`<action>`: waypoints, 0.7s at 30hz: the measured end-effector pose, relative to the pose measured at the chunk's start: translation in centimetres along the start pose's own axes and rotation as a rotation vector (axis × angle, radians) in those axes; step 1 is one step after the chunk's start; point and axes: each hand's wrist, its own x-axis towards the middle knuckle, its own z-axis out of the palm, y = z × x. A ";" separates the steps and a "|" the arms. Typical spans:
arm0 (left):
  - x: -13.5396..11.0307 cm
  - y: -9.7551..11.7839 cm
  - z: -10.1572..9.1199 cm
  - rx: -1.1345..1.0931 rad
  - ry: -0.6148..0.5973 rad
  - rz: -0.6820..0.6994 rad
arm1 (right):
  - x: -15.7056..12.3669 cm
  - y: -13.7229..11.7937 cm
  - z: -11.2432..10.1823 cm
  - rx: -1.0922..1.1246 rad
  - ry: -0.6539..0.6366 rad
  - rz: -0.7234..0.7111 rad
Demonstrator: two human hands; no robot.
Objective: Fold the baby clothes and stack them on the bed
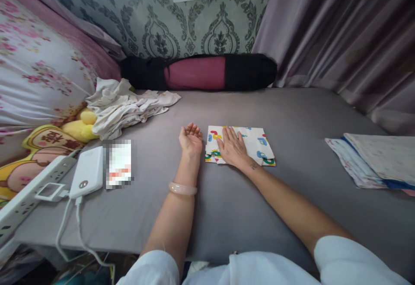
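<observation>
A folded white cloth (254,140) with colourful printed figures lies on the grey-covered surface in front of me. My right hand (232,147) rests palm down on its left half, fingers stretched out. Just left of the cloth, my left hand (191,139) lies palm up with its fingers slightly curled and nothing in it. A pale bangle circles the left wrist. The part of the cloth beneath my right palm is hidden.
Folded cloths (379,159) are stacked at the right. Crumpled white clothes (126,105), a yellow plush toy (82,126), a white power bank (87,172) and a power strip (35,194) lie left. A black-and-maroon roll (194,73) lies along the wall.
</observation>
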 end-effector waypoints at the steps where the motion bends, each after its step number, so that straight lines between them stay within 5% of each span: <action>1: -0.1 0.0 0.1 -0.007 0.003 -0.004 | 0.0 0.0 0.1 -0.002 -0.004 0.000; 21: 0.4 0.0 -0.3 0.003 -0.035 0.047 | 1.4 -3.6 0.7 0.053 -0.034 -0.119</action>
